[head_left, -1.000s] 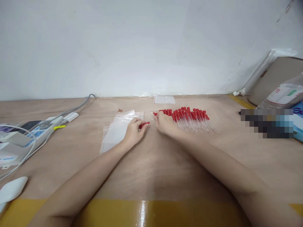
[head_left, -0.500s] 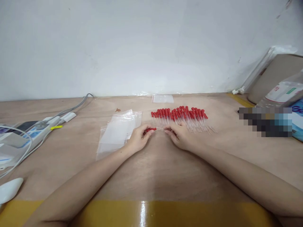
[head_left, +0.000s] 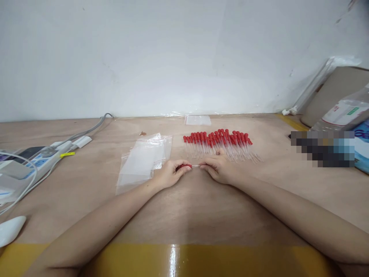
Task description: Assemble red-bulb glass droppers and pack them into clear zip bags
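A dropper with a red rubber bulb [head_left: 186,166] and a thin clear tube [head_left: 196,166] lies level between my two hands, low over the table. My left hand [head_left: 172,172] is closed round the bulb, leaving only part of the red showing. The fingers of my right hand [head_left: 216,167] pinch the tube from the other side, hiding its far end. Just behind my hands, a row of several similar droppers [head_left: 219,139] lies with red bulbs toward the wall. Flat clear plastic bags [head_left: 144,156] lie in a loose pile beyond my left hand.
Another small clear bag [head_left: 198,120] lies by the wall. On the left are a power strip [head_left: 43,163] with cables and a white rounded object [head_left: 11,231]. A plastic bottle [head_left: 340,113] and a blue package [head_left: 363,148] stand at the right. Yellow tape [head_left: 144,259] edges the table's front.
Both hands have come slightly down toward me with the dropper. My left hand still grips the bulb and my right hand the tube.
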